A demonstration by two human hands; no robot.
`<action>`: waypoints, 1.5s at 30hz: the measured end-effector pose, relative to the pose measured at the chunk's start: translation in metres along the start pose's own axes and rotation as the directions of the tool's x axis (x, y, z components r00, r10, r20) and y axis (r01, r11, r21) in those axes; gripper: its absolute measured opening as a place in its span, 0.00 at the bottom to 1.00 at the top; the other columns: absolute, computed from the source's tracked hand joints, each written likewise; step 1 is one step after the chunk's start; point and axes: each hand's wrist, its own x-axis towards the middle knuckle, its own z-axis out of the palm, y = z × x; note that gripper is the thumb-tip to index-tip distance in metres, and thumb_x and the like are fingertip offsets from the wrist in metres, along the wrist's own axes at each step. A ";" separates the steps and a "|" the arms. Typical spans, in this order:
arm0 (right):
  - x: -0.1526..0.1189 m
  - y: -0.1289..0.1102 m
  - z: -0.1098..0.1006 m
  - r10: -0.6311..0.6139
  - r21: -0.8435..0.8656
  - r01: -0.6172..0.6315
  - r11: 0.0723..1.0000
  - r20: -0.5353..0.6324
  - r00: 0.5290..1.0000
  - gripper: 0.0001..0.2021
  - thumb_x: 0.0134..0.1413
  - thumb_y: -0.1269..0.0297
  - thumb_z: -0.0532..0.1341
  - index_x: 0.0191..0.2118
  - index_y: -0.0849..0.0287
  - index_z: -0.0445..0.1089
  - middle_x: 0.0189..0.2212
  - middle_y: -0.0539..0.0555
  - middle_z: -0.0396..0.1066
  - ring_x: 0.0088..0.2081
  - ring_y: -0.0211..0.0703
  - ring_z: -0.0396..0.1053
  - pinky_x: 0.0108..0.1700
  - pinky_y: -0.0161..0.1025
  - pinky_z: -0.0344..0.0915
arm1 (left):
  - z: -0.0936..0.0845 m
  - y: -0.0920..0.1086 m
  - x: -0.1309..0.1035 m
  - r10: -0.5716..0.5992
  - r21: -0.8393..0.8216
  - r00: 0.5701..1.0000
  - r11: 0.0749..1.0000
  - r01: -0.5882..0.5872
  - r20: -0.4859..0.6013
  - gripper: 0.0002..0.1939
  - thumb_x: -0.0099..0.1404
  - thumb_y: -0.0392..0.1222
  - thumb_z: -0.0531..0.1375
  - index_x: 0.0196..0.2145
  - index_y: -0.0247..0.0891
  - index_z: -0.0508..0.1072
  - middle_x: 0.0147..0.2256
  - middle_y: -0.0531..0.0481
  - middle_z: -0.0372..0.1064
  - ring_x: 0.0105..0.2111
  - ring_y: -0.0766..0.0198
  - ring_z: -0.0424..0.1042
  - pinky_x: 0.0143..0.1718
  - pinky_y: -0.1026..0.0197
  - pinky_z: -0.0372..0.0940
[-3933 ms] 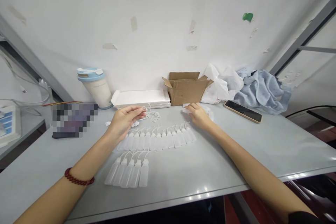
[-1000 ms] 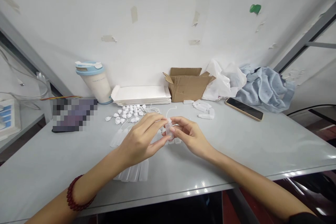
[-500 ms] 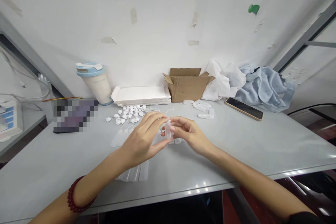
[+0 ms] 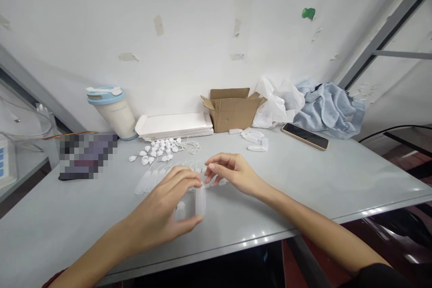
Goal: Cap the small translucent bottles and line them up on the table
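A translucent bottle [image 4: 201, 201] is now pinched nearer by the left hand [image 4: 159, 209] alone, the half-curled right hand [image 4: 236, 173] apparently emptied, two-handed work seemingly done.

A sliver of dark red bracelet [image 4: 56, 277] shows on the left arm [image 4: 101, 252] at the lower edge of view; a black sleeve [image 4: 376, 276] covers the upper end of the right arm [image 4: 303, 218]. The left hand [image 4: 158, 209] and right hand [image 4: 241, 175] are bare, slim-fingered.
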 end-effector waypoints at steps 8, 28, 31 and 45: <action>0.003 -0.005 -0.006 -0.070 -0.059 0.064 0.996 -0.102 0.992 0.10 0.55 0.59 0.61 0.32 0.63 0.70 0.26 0.51 0.71 0.26 0.36 0.72 0.28 0.34 0.68 | 0.005 0.002 -0.031 -0.066 -0.006 0.980 0.998 0.068 0.186 0.21 0.58 0.37 0.62 0.48 0.40 0.64 0.48 0.45 0.66 0.52 0.54 0.61 0.50 0.54 0.66; 0.001 -0.005 -0.002 -0.040 -0.158 0.027 0.987 -0.081 0.996 0.10 0.56 0.61 0.59 0.29 0.63 0.69 0.26 0.52 0.71 0.27 0.36 0.71 0.29 0.34 0.67 | 0.002 0.000 -0.029 -0.148 0.109 0.936 0.987 0.119 0.318 0.17 0.60 0.37 0.59 0.48 0.40 0.62 0.47 0.46 0.64 0.51 0.53 0.59 0.50 0.51 0.63; 0.001 -0.005 -0.002 -0.041 -0.164 0.027 0.986 -0.085 0.996 0.10 0.56 0.61 0.59 0.29 0.63 0.69 0.26 0.52 0.71 0.27 0.36 0.70 0.29 0.34 0.67 | 0.002 -0.001 -0.030 -0.148 0.109 0.933 0.987 0.119 0.327 0.18 0.60 0.37 0.59 0.48 0.40 0.62 0.48 0.47 0.63 0.51 0.53 0.58 0.51 0.51 0.62; 0.018 -0.002 -0.046 -0.348 -0.593 0.141 0.793 -0.250 0.904 0.08 0.58 0.64 0.56 0.33 0.62 0.69 0.27 0.53 0.72 0.29 0.41 0.72 0.32 0.38 0.67 | -0.014 -0.029 0.009 -0.170 0.130 0.968 0.981 0.147 0.184 0.12 0.67 0.43 0.52 0.46 0.39 0.67 0.47 0.45 0.65 0.51 0.54 0.59 0.50 0.51 0.61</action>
